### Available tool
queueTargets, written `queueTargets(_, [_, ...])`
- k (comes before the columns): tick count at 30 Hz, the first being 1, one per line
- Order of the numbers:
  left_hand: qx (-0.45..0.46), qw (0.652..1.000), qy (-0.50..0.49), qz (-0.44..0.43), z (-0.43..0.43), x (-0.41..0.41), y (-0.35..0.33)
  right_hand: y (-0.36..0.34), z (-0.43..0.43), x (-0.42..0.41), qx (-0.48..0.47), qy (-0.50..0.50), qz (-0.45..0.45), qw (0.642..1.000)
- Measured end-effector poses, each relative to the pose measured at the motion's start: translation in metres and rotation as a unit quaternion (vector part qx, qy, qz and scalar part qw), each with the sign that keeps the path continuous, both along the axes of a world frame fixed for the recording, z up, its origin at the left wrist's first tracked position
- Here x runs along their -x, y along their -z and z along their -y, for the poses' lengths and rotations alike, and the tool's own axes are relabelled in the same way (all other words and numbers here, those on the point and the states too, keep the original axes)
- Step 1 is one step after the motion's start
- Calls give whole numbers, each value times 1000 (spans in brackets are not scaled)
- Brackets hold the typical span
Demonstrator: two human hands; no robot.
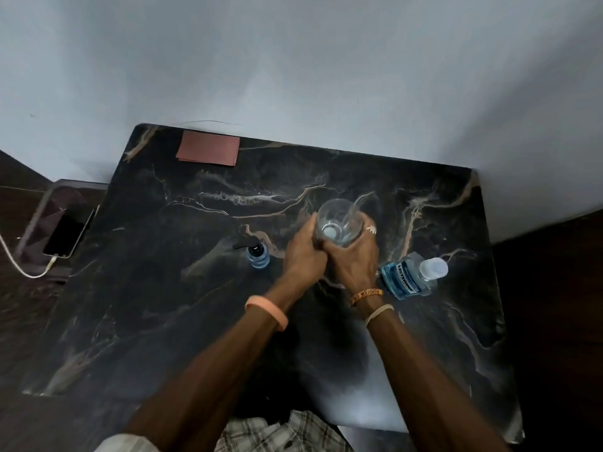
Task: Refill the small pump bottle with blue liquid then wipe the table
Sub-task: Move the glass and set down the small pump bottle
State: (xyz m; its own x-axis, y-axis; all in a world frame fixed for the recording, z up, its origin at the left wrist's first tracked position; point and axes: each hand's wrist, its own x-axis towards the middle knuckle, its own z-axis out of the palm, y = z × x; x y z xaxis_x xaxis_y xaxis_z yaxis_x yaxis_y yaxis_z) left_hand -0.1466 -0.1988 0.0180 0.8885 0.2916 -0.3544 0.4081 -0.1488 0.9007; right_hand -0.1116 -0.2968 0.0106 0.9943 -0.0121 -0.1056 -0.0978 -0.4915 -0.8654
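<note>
Two hands meet at the middle of the dark marbled surface [326, 164], both wrapped round a clear drinking glass [339, 225] seen from above. Left hand [303, 252] curls its fingers onto the glass's left side; right hand [354, 259], w/ a ring on one finger, curls round the right side & lower part. The two hands touch each other below the glass. Glass looks empty, though a pale disc shows at its bottom & the view is too blurred to say what that is. Can't tell if the glass rests on the surface or is lifted off it.

Small blue pump bottle w/ black pump head [257, 254] stands upright just left of the left hand, not touched. Larger clear bottle of blue liquid w/ white cap [411, 277] sits just right of the right wrist, cap on, apart from the hand.

Flat reddish-brown folded cloth [208, 152] lies at the far left corner of the surface, near the pale wall [293, 60]. Off the surface's left edge, a dark phone [63, 236] w/ a white cable [19, 269] plugged in rests on a low stand.
</note>
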Motion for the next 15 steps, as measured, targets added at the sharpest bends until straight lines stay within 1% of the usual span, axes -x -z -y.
queueTargets(2, [-3,1000,-10,-8,1,22,7,5,4,17,11,-34,-9,999])
queueTargets(5, [-5,1000,-25,-14,1,43,15,10,4,31,11,-59,-21,998])
queueTargets(9, [-8,999,-9,-33,-3,54,26,20,6,41,28,-76,-42,996])
queueTargets(13, [-20,999,29,-34,-9,64,35,25,8,45,47,-86,-43,994])
queueTargets(15, [-20,998,19,-49,-13,73,41,24,6,47,56,-90,-47,993])
